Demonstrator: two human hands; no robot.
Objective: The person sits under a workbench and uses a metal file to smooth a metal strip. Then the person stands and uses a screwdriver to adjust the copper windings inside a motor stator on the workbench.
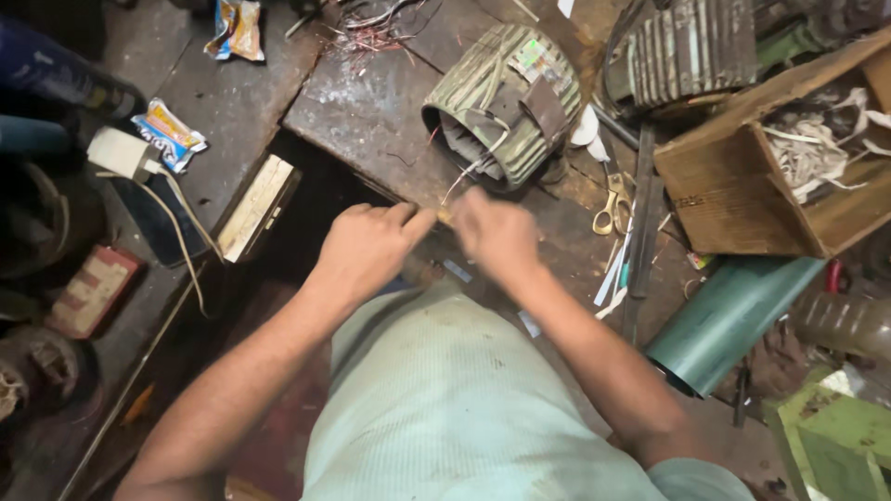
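Note:
My left hand (369, 245) and my right hand (497, 232) meet close together at the front edge of a worn wooden workbench (371, 111). Their fingers are closed around something small and thin between them; it is blurred and mostly hidden, so I cannot tell what it is. Just beyond my hands lies a green ribbed motor stator (501, 102) on its side, with pale wires (464, 176) trailing from its opening toward my fingers.
Yellow-handled scissors (613, 209) and flat metal strips lie right of the stator. A wooden box (742, 186) with white tape scraps stands at the right, a dark green roll (729, 320) below it. Another ribbed motor housing (691, 46) sits at the back. Snack wrappers (167, 134) lie left.

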